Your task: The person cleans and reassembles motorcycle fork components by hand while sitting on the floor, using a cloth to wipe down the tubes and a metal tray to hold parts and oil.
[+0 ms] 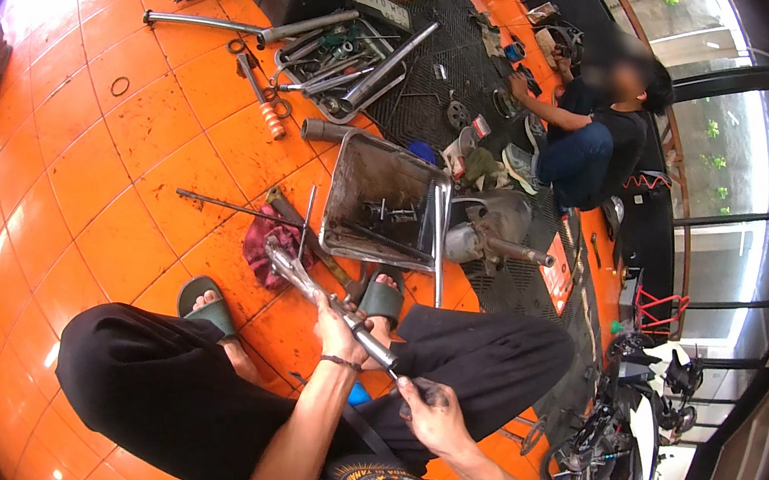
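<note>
On my feed, left hand [336,330] closed round silver tube [375,345], right hand [433,417] gripping dark rod [395,376] at tube's end, red cloth [256,245] off tray's [343,182] near-left corner

I have the left hand [338,332] wrapped around a silver tube [374,346] and the right hand [432,417] gripping a thin dark rod [395,376] at its near end, while a red cloth [256,245] and a hammer [338,273] lie on the orange floor [137,181] by the near-left corner of the rectangular tray [335,186].

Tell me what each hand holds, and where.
Left hand: a silver metal tube, around its middle. Right hand: seemingly a thin dark rod, by its near end.
</note>
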Available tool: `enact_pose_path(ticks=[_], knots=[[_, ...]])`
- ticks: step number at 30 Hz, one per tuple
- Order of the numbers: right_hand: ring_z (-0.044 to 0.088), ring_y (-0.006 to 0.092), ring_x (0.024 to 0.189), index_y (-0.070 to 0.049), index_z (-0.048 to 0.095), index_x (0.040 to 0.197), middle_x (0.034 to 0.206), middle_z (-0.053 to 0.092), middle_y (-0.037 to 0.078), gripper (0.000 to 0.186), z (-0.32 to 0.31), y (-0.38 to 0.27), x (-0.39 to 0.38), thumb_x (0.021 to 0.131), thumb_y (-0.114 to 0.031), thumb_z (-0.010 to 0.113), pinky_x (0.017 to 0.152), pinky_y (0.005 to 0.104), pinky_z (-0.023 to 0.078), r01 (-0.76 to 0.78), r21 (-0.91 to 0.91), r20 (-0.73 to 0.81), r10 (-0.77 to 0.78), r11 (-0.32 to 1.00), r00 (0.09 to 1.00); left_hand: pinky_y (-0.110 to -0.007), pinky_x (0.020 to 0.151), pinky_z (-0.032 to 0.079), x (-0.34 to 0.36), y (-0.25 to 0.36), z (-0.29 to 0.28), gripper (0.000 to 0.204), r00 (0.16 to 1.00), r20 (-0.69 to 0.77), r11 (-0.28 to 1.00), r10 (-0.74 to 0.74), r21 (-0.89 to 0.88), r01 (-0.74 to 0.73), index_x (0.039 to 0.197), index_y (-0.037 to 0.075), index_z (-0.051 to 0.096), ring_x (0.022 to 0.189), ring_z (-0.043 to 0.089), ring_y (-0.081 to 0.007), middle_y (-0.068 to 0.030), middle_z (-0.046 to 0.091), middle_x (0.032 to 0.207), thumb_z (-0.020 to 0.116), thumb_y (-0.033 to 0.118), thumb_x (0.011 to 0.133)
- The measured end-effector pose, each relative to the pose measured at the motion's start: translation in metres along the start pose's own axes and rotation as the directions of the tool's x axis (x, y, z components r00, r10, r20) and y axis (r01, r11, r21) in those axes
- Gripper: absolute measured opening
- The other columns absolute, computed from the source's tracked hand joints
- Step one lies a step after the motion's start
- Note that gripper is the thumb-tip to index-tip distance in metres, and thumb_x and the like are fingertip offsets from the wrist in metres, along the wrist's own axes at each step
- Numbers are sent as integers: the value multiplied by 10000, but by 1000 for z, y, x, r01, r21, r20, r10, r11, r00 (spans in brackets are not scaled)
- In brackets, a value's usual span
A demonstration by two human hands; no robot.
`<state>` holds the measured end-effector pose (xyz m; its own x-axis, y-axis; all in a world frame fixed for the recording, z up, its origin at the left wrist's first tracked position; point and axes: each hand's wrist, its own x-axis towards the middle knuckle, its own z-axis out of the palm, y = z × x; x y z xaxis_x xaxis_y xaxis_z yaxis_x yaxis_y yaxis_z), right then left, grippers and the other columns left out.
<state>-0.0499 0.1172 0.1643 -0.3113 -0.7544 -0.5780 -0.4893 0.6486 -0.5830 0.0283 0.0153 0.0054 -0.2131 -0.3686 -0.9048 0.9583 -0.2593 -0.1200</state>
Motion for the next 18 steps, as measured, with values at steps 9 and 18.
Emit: enact_pose_path(ticks=[9, 18], knots=[[664, 346, 595, 41, 602, 968, 686, 627, 170, 197, -16, -41, 4, 882, -136, 616, 529, 456, 528, 495, -797, 302, -481, 347, 823, -347, 453, 437, 7, -1, 0, 413, 999, -30, 993, 12, 114, -9, 894, 139, 478, 533, 519, -203, -36, 491, 667, 512, 543, 975], [639, 382, 531, 65, 558, 794, 566, 590, 204, 335, -10, -37, 32, 875, -234, 686, 483, 448, 505, 462, -711, 272, -399, 531, 876, -347, 451, 434, 13, -1, -3, 420, 1000, -24, 993, -15, 115, 18, 906, 146, 456, 527, 518, -204, -43, 494, 694, 503, 558, 973]])
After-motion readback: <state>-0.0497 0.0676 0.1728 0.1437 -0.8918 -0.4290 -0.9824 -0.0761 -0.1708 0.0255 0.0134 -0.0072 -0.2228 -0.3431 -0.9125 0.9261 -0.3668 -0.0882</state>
